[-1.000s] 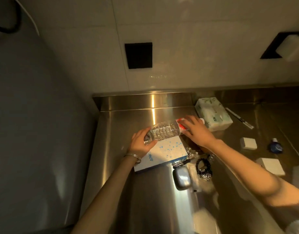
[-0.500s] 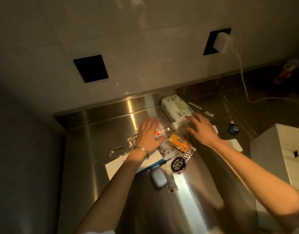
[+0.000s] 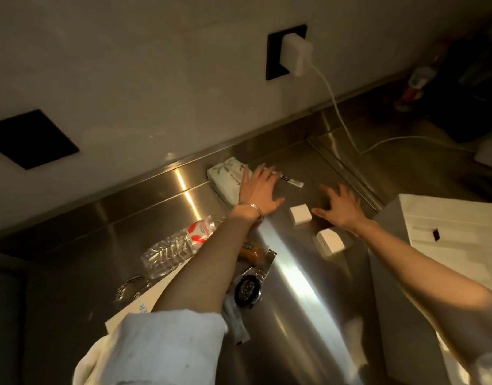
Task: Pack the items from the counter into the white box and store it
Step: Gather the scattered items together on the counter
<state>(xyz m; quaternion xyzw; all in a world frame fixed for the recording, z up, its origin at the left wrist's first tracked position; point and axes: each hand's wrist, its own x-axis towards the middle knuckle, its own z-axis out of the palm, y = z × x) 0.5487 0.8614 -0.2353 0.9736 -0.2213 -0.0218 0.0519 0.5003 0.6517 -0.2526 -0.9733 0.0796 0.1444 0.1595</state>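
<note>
At far right — plain white box (image 3: 445, 234)

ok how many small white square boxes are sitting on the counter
2. One small white box lies between the left hand and right hand; the other lies nearer, under the right wrist. Arms may hide more.

A single head-worn wide-angle view looks forward and steeply down over both forearms onto the steel counter (image 3: 295, 287), tilted so the backsplash runs diagonally up to the right. The wall with its plugged-in charger (image 3: 296, 55) fills the top; the white box (image 3: 447, 232) sits at the right edge, close to the lens
</note>
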